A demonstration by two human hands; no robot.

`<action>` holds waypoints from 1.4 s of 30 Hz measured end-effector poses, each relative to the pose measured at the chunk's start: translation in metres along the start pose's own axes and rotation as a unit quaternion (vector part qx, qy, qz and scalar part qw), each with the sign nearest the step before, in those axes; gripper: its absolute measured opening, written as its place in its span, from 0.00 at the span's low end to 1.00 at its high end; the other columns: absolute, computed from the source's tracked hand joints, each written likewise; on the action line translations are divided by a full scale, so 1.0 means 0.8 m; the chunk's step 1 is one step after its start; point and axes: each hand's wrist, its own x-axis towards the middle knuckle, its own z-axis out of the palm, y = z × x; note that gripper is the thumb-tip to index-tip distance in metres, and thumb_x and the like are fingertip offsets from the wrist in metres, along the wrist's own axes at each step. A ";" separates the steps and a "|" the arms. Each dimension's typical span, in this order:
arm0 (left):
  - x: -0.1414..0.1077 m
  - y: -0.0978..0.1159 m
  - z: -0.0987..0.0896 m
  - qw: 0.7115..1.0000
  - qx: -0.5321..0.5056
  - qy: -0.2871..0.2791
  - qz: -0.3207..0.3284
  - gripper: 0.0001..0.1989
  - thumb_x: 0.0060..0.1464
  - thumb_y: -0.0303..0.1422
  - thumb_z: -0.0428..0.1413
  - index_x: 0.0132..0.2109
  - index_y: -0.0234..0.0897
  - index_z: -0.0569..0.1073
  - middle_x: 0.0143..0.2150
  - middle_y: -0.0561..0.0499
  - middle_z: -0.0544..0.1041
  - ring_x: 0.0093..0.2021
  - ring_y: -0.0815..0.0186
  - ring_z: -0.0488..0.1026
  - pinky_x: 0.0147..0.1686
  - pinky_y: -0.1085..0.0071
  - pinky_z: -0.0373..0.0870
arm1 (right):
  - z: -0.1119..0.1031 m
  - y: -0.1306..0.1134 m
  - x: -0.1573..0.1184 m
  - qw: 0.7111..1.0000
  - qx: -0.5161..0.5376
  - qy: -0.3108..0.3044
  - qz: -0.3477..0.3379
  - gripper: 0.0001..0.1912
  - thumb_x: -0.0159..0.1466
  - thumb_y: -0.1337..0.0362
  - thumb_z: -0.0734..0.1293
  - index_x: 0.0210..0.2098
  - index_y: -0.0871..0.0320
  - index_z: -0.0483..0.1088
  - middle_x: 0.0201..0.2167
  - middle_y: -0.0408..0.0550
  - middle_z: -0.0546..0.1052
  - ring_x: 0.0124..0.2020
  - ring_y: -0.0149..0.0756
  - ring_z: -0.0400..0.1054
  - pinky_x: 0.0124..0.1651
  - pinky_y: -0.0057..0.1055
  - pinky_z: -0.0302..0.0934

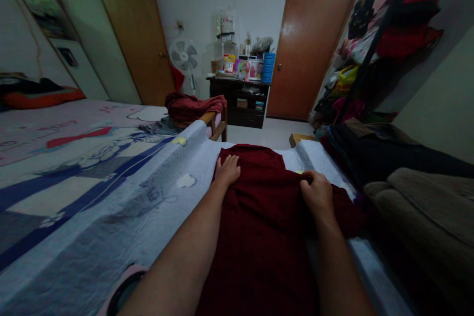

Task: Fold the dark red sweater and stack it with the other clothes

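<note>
A dark red garment [262, 222] lies spread over the light blue bed cover [163, 227], its near end running out of the bottom of the view. My left hand [228, 170] rests on its far left part, palm down with the fingers stretched forward. On the right side, my right hand [317, 191] has its thumb and fingers closed on the garment's edge. Beyond that hand, a sleeve-like part of the same cloth extends to the right over the cover.
Folded dark clothes [400, 150] and a thick brown-grey fabric pile [422, 197] border the right side. A reddish cloth [192, 107] hangs over the wooden bed end. Ahead stand a white fan [186, 57] and a dark cabinet [237, 103]. A pink-rimmed round object [124, 286] lies at lower left.
</note>
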 end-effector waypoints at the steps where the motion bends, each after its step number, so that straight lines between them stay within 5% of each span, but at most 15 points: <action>1: 0.001 0.000 0.002 1.000 0.004 -0.009 0.000 0.25 0.59 0.32 0.46 0.64 0.39 0.61 0.68 0.47 0.60 0.68 0.58 0.52 0.66 0.48 0.42 | -0.001 0.000 -0.001 1.000 -0.004 -0.005 0.017 0.12 0.54 0.65 0.59 0.33 0.57 0.72 0.35 0.53 0.76 0.39 0.43 0.69 0.44 0.36 0.59; 7: 0.004 -0.003 0.003 1.000 0.000 -0.007 0.008 0.25 0.59 0.33 0.47 0.63 0.39 0.62 0.68 0.45 0.58 0.69 0.57 0.51 0.65 0.51 0.47 | -0.007 -0.001 -0.004 0.997 -0.004 -0.012 0.073 0.09 0.53 0.63 0.59 0.27 0.56 0.71 0.27 0.48 0.75 0.32 0.41 0.67 0.39 0.34 0.57; 14: 0.002 -0.001 -0.004 0.999 -0.020 0.041 0.014 0.17 0.57 0.31 0.51 0.54 0.33 0.69 0.58 0.41 0.70 0.61 0.58 0.62 0.62 0.59 0.55 | -0.001 0.006 -0.002 0.999 0.013 0.006 0.033 0.13 0.51 0.62 0.58 0.28 0.57 0.73 0.30 0.51 0.75 0.34 0.41 0.67 0.42 0.35 0.57; 20: 0.000 0.002 -0.004 0.999 -0.012 0.036 0.022 0.17 0.58 0.30 0.51 0.54 0.35 0.69 0.60 0.42 0.68 0.62 0.58 0.60 0.62 0.58 0.53 | -0.007 0.003 0.000 0.997 0.076 -0.034 0.001 0.11 0.52 0.61 0.57 0.28 0.56 0.69 0.27 0.47 0.74 0.31 0.39 0.67 0.38 0.33 0.58; 26: -0.002 0.004 -0.007 0.997 -0.004 0.068 0.026 0.17 0.56 0.31 0.54 0.53 0.41 0.72 0.58 0.45 0.68 0.58 0.55 0.62 0.59 0.60 0.58 | -0.026 -0.013 0.002 0.990 0.116 -0.079 -0.027 0.12 0.52 0.63 0.59 0.32 0.56 0.70 0.29 0.46 0.76 0.33 0.38 0.69 0.39 0.32 0.59; 30: -0.003 0.004 -0.007 0.999 0.011 0.035 0.024 0.17 0.58 0.32 0.52 0.54 0.41 0.72 0.52 0.45 0.72 0.53 0.56 0.66 0.54 0.61 0.63 | -0.040 -0.025 0.001 0.981 0.150 -0.116 -0.029 0.13 0.54 0.62 0.60 0.34 0.57 0.72 0.31 0.47 0.77 0.32 0.38 0.70 0.37 0.32 0.60; 42: -0.002 0.003 0.002 0.998 0.001 0.035 0.047 0.21 0.59 0.28 0.47 0.59 0.37 0.66 0.62 0.45 0.67 0.62 0.60 0.62 0.61 0.61 0.56 | -0.083 -0.088 -0.022 0.928 0.256 -0.206 -0.177 0.14 0.59 0.68 0.60 0.42 0.55 0.71 0.37 0.45 0.77 0.38 0.33 0.70 0.43 0.30 0.62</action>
